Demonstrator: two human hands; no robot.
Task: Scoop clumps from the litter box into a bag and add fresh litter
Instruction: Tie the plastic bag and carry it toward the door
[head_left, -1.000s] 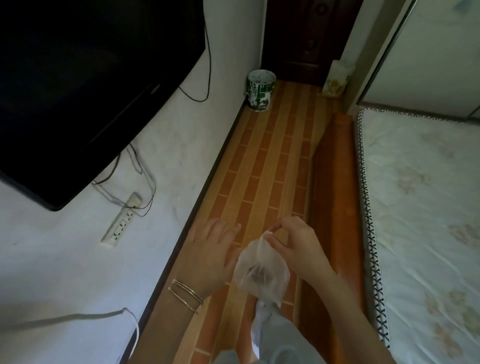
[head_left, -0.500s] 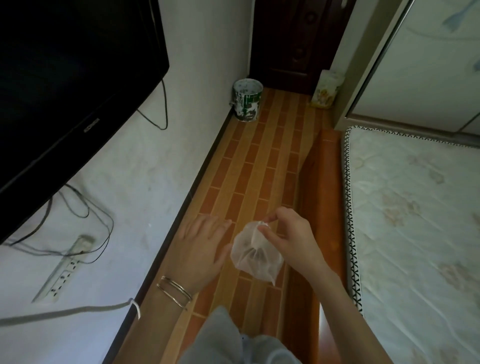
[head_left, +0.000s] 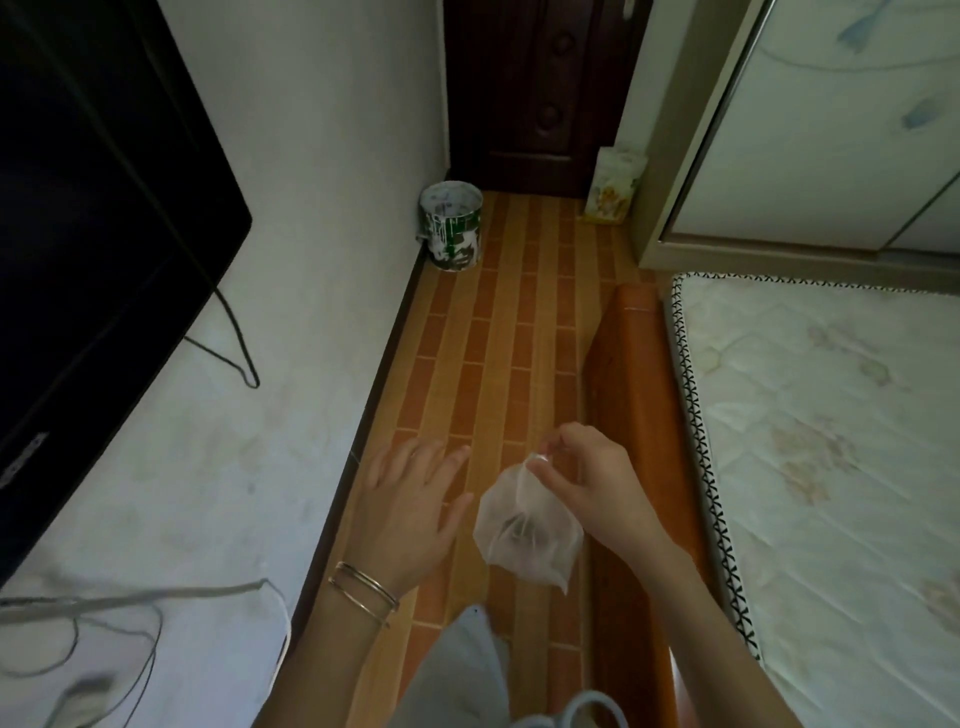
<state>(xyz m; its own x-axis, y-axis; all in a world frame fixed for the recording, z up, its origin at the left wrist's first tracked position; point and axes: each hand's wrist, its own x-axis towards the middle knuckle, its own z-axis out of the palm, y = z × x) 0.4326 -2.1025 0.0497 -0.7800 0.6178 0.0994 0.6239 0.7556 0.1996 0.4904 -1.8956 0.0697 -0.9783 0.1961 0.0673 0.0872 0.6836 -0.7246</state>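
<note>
A small translucent plastic bag (head_left: 527, 530) with dark clumps in its bottom hangs in front of me over the tiled floor. My right hand (head_left: 587, 486) pinches the bag's gathered top between thumb and fingers. My left hand (head_left: 410, 506) hovers just left of the bag with fingers straight and spread, holding nothing; thin bangles circle its wrist. No litter box or scoop shows in this view.
A narrow tiled aisle (head_left: 498, 332) runs between the white wall and a wooden bed frame (head_left: 636, 395) with a mattress (head_left: 831, 441). A paint-stained bucket (head_left: 452, 226) stands by the wall near a dark door (head_left: 540, 88). A printed pouch (head_left: 613, 187) leans at the wardrobe. A wall-mounted TV (head_left: 88, 234) hangs left.
The view has advanced along the aisle toward the bucket and door. Both hands keep their pose, the bag still hanging from my right hand.
</note>
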